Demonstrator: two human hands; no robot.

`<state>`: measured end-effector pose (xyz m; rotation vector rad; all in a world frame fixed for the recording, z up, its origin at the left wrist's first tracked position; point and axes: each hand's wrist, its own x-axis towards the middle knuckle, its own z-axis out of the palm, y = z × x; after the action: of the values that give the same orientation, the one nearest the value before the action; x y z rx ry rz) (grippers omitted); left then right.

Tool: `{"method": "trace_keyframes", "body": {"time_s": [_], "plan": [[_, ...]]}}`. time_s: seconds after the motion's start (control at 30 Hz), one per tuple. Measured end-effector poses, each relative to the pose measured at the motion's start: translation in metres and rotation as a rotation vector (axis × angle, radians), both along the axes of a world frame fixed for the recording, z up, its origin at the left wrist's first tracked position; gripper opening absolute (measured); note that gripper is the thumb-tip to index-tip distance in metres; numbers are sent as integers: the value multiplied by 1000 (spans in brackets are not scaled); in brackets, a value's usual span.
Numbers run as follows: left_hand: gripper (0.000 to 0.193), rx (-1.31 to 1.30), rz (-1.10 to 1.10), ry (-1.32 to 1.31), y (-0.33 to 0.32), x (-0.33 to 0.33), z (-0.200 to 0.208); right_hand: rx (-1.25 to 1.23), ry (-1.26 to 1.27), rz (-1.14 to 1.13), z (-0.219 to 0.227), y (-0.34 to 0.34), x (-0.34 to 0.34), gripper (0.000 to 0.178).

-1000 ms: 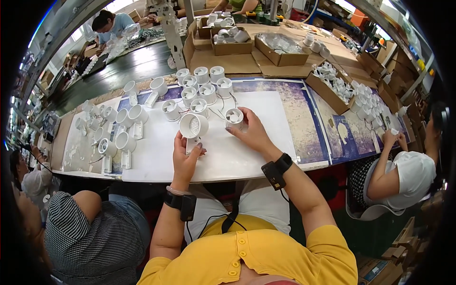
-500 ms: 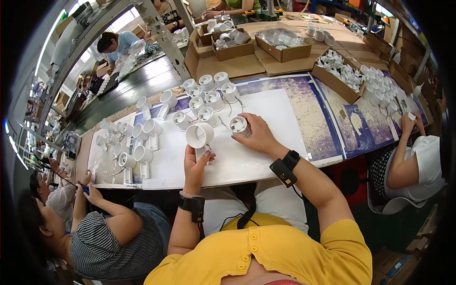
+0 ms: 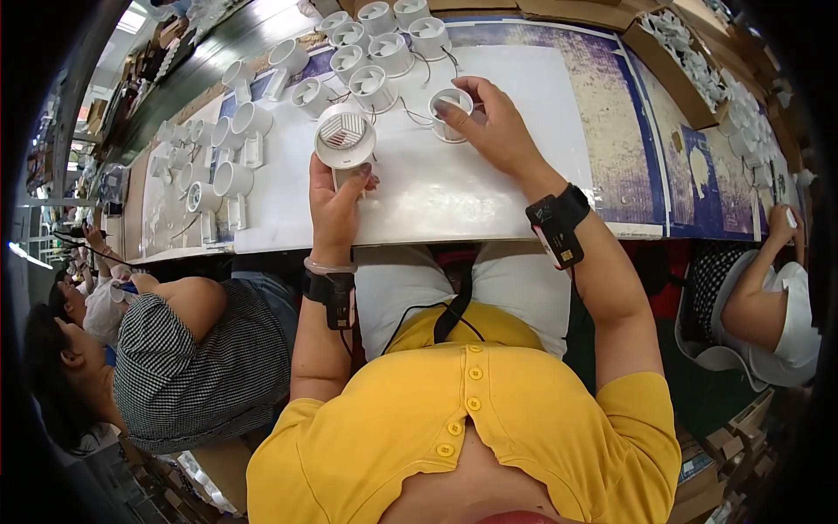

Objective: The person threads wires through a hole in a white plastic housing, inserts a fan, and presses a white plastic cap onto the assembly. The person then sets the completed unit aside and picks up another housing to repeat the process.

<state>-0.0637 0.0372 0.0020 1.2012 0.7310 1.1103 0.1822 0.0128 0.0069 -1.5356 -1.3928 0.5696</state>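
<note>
My left hand (image 3: pixel 334 214) grips a white round housing (image 3: pixel 346 157) by its lower part, its slatted grille facing up. Near the middle of the white sheet, my right hand (image 3: pixel 508 140) is closed around the rim of a small white cylindrical fan (image 3: pixel 443 131). The thumb lies over the fan's top edge, and the fingers curve round its far side. Whether this fan rests on the sheet or is slightly lifted, I cannot tell. Beyond my hands stands a cluster of similar white fans (image 3: pixel 390 57) with thin dark wires trailing from them.
Several white housings with side brackets (image 3: pixel 250 122) stand to the left on the white sheet (image 3: pixel 524 105). A cardboard box (image 3: pixel 668 70) of white parts lies at the far right, beside more white pieces (image 3: pixel 746 122). Co-workers sit at my left (image 3: pixel 196 367) and right (image 3: pixel 755 297).
The view has tilted downward, so the table sits higher in the picture. My right thumb has come over the fan's top edge. My left hand keeps its hold on the housing.
</note>
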Motion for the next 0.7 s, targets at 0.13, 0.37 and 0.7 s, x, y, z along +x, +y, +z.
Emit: {"method": "trace_keyframes", "body": {"time_s": [0.13,0.37,0.7], "plan": [[40,3,-16,-20,-3,0,1,42,-172,-6,6,-7,-4,47],[39,-90,-37,-122,-10,1,17,-15,331,310,-8,-3,11,52],[46,-61,-21,-66,-9,8,13,-51,-249,253,19,-19,-3,48]]}}
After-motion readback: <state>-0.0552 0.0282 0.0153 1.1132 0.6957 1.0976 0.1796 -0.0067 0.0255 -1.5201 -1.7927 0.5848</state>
